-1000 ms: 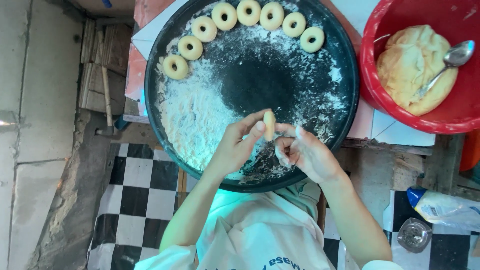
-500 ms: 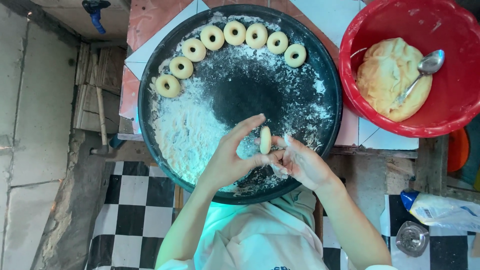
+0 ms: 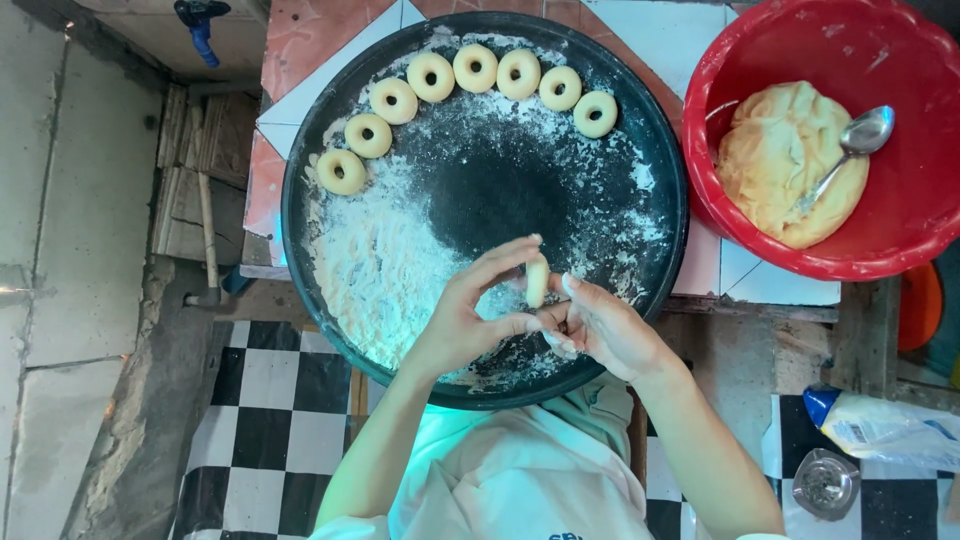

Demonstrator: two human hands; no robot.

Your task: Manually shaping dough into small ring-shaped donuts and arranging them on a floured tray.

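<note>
Both hands meet low in the middle of the frame over the near edge of a round black tray [image 3: 640,130]. The left hand [image 3: 470,320] has its fingers curled, thumb and forefinger tips pinching a small upright piece of dough [image 3: 537,280]; the right hand [image 3: 605,325] is loosely curled just beside it, fingertips touching the lower end of the same piece — so the dough is held between the two hands, just above the tray.

Along the tray's upper rim lie seven dough rings [image 3: 475,68] in one curved row, from the left edge round to the upper right, each with a hole in the middle, set just beside one another. A heap of white flour [image 3: 375,270] covers the tray's lower left part, with thinner dusting elsewhere.

At the upper right stands one red bowl [image 3: 900,255] holding one large lump of pale dough [image 3: 780,160], with one metal spoon [image 3: 850,145] resting on it.

In the lower right corner lie one plastic bag with a blue end [image 3: 880,425] and one small round metal cup [image 3: 822,483] — both on a black-and-white chequered floor [image 3: 260,400].
</note>
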